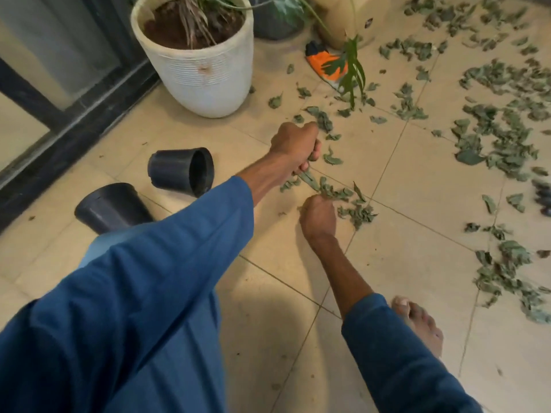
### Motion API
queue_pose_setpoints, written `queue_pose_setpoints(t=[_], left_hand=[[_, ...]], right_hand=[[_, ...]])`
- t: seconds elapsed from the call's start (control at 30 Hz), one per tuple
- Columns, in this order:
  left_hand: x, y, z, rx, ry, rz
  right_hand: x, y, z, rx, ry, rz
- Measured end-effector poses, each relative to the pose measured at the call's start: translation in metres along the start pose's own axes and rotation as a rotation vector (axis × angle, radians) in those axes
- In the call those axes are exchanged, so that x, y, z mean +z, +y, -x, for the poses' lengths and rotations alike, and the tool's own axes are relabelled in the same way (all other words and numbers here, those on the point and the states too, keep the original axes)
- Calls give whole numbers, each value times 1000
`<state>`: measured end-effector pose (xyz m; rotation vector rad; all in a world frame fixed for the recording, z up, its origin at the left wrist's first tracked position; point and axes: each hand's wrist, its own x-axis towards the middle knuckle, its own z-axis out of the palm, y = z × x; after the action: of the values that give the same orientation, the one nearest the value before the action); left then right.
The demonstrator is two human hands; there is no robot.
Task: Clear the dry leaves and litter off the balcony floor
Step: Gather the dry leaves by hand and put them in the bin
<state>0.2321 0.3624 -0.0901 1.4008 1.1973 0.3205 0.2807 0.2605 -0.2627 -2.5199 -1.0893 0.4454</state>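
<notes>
Down on the balcony floor (417, 180), pale tile with thin grout lines, we see dry leaves (507, 138) strewn thickly across the right and far right, thinning out toward the middle. A small cluster of leaves (354, 210) lies at the centre, just right of both hands. Our left hand (293, 147), reaching out from a blue sleeve (167, 263) that crosses from the near left, is closed in a fist around a few leaves, whose tips stick out below its fingers. Our right hand (317, 217) sits nearer, knuckles up, its fingers curled down into the near edge of that cluster; they are hidden from us, so we cannot tell whether it has a grip on anything. A bare foot (420, 323) rests on the tile at the near right. At the far left stands a white ribbed planter (205, 73) filled with soil, beside a dark door frame (59, 123). Two black plastic pots lie on their sides left of our hands, one (182, 171) with its mouth turned to the right, the other (110, 207) nearer and partly behind the sleeve. Farther off, right of the planter, an orange and black packet (323, 62) lies on the floor under a drooping green frond (354, 70), with a beige container (351, 16) behind it.
</notes>
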Motion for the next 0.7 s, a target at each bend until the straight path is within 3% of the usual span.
queue_pose_setpoints(t=[0.23, 0.37, 0.53, 0.7], left_hand=[[22, 6, 1, -8, -59, -20], [37, 6, 2, 5, -96, -38], [44, 1, 3, 16, -120, -59], [40, -1, 4, -1, -123, -71]], right_hand=[[-5, 34, 16, -64, 21, -84], [-12, 53, 22, 46, 123, -219], [-12, 57, 37, 93, 98, -121], [-18, 69, 39, 64, 145, -171]])
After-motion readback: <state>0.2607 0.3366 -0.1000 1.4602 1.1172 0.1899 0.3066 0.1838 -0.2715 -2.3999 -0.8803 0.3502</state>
